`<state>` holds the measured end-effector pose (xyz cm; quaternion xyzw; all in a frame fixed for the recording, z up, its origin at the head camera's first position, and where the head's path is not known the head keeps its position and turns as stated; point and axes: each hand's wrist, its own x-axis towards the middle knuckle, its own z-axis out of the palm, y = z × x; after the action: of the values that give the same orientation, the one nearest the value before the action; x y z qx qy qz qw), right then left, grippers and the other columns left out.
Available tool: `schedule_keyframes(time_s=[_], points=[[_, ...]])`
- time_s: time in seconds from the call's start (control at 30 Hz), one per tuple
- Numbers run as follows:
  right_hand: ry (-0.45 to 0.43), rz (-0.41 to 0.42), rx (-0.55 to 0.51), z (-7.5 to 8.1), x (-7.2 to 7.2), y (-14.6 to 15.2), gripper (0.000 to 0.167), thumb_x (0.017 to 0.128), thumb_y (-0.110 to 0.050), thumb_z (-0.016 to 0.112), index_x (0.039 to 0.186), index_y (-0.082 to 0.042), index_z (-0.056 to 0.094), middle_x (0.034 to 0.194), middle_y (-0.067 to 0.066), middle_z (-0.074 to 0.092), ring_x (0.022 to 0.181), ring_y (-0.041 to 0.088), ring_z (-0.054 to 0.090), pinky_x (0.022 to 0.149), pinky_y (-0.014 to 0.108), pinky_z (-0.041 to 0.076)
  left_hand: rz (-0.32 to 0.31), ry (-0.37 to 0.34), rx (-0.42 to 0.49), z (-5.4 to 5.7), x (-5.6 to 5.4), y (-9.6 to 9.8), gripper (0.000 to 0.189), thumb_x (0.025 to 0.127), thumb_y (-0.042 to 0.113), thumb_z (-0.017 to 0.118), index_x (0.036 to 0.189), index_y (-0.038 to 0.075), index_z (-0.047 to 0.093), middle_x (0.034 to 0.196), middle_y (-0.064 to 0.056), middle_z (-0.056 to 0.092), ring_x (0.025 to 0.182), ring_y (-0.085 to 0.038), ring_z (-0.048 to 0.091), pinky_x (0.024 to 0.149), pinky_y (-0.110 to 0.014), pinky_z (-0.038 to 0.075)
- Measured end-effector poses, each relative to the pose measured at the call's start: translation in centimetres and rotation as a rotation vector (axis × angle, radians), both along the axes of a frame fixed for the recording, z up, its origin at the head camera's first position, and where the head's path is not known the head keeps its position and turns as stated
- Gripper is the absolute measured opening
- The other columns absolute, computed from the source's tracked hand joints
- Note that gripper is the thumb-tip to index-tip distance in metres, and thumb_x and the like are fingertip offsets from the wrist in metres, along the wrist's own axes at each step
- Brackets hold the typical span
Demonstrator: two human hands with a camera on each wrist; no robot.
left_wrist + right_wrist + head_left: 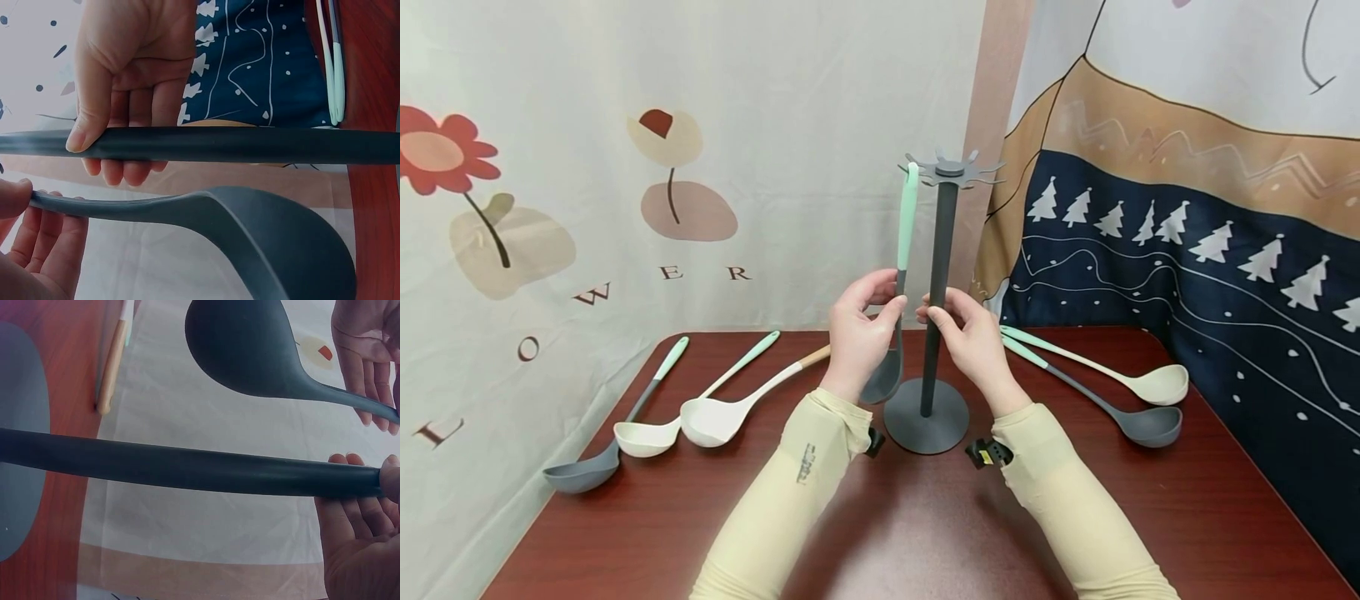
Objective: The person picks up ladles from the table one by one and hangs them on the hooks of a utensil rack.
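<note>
Two hands at a utensil stand: held ladle beside the pole

The left hand pinches the grey stem of the held ladle between thumb and fingers. Above these fingers the mint handle rises upright, its tip meeting the prongs of the top disc; whether it is hooked there cannot be told. Below them hangs the grey bowl, apart from the pole. The right hand pinches the pole, thumb in front and fingers behind; well below its fingers the round base stands on the counter. To the left of the left fingers lie a grey ladle, a cream ladle and a white ladle with a wooden handle. To the right of the right fingers lie a second cream ladle and a second grey ladle, both mint-handled. Behind all the fingers hangs printed cloth.
</note>
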<state>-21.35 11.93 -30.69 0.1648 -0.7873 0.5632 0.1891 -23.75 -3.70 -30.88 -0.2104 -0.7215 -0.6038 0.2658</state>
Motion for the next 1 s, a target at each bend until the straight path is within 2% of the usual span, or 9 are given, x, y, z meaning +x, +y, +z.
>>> schedule_keyframes(time_s=[0.83,1.0], points=[[-0.002,0.000,0.005,0.00,0.06,0.00,0.022,0.099,-0.005,0.060,0.117,0.006,0.064,0.102,0.021,0.071,0.097,0.032,0.070,0.092,0.044,0.053,-0.046,-0.061,-0.016,0.09,0.07,-0.11,0.028,0.092,0.002,0.069,0.120,0.003,0.067,0.103,-0.013,0.068,0.095,-0.024,0.064,0.081,-0.038,0.057],[0.003,-0.004,0.008,-0.01,0.03,-0.01,0.021,0.098,-0.005,0.060,0.116,0.005,0.064,0.102,0.021,0.072,0.097,0.032,0.070,0.091,0.044,0.053,-0.046,-0.064,-0.018,0.15,0.09,-0.06,0.028,0.091,0.002,0.069,0.119,0.003,0.067,0.103,-0.012,0.067,0.095,-0.024,0.064,0.082,-0.042,0.056]])
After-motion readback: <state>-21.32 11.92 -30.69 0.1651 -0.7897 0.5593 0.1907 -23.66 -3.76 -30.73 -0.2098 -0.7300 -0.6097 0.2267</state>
